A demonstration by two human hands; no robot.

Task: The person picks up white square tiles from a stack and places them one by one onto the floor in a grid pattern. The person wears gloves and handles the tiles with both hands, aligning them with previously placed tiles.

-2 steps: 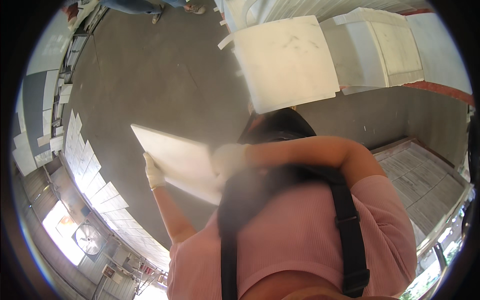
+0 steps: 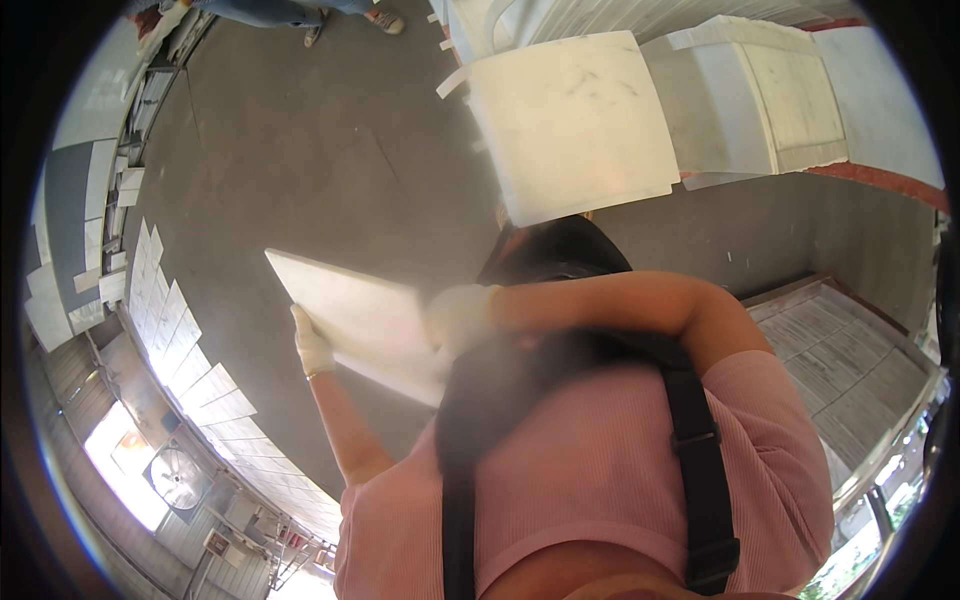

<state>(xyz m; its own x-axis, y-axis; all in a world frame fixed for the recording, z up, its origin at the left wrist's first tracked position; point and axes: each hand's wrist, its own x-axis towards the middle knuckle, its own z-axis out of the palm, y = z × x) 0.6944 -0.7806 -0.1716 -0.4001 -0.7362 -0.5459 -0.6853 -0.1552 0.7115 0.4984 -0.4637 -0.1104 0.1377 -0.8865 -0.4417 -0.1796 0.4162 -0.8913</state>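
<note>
A square white stone tile (image 2: 352,312) hangs tilted in front of my body, left of centre, above the floor. My left hand (image 2: 314,345), in a pale glove, grips its left lower edge. At the right edge is my right hand (image 2: 463,315), also gloved, with that arm bent across my chest. The right fingers are partly hidden by the tile and blur, but the hand is closed on that edge. Farther ahead, slightly to the right, a stack of white marble tiles (image 2: 570,125) shows a top tile with grey veins. Neither hand touches that stack.
More pale tiles (image 2: 790,95) stand in a row at the far right. Grey streaked tiles (image 2: 850,350) lie at the right. White tiles (image 2: 185,345) line the left side. A person's legs (image 2: 270,12) show at the far left, on the grey floor (image 2: 310,160).
The tile and my left hand have shifted very slightly to the right. Both hands keep their hold. At the far left, the person's foot has moved a little.
</note>
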